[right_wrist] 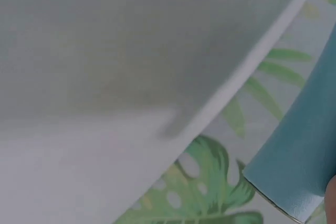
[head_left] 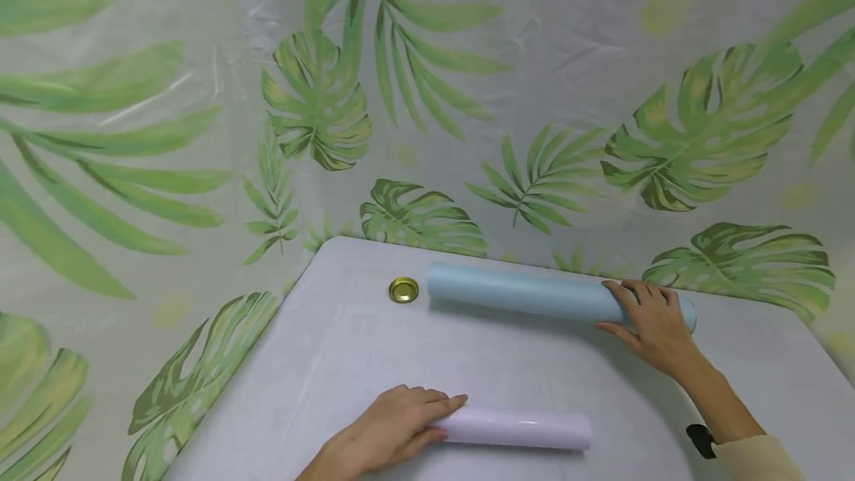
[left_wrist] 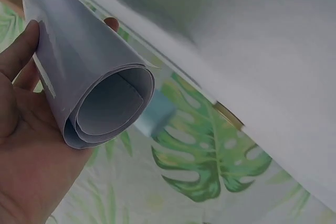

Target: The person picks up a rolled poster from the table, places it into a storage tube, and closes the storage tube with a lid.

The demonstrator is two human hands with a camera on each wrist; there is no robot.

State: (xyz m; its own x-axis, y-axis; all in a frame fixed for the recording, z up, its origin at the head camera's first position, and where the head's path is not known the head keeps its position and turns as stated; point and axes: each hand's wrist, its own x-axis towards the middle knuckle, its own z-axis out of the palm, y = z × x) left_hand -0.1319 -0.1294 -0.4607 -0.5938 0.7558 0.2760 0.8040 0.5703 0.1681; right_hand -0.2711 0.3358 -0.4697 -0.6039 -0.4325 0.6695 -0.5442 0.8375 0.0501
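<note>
My left hand [head_left: 394, 425] grips the left end of a glossy pale lilac roll of sheet [head_left: 528, 429] near the front of the table. In the left wrist view the open end of that lilac roll [left_wrist: 89, 72] shows several wound layers, with thumb and fingers around its outside. Toward the back right, my right hand [head_left: 654, 325] holds a longer light blue roll [head_left: 521, 292] near its right end, fingers over the top and thumb at the near side. The right wrist view catches one end of the blue roll [right_wrist: 294, 156] and a bit of finger at the edge.
A small round gold lid [head_left: 404, 290] lies on the white table [head_left: 347, 332], just left of the blue roll's end. Behind and left of the table hangs a leaf-patterned sheet [head_left: 427, 95]. A dark object [head_left: 700, 440] sits by the right wrist.
</note>
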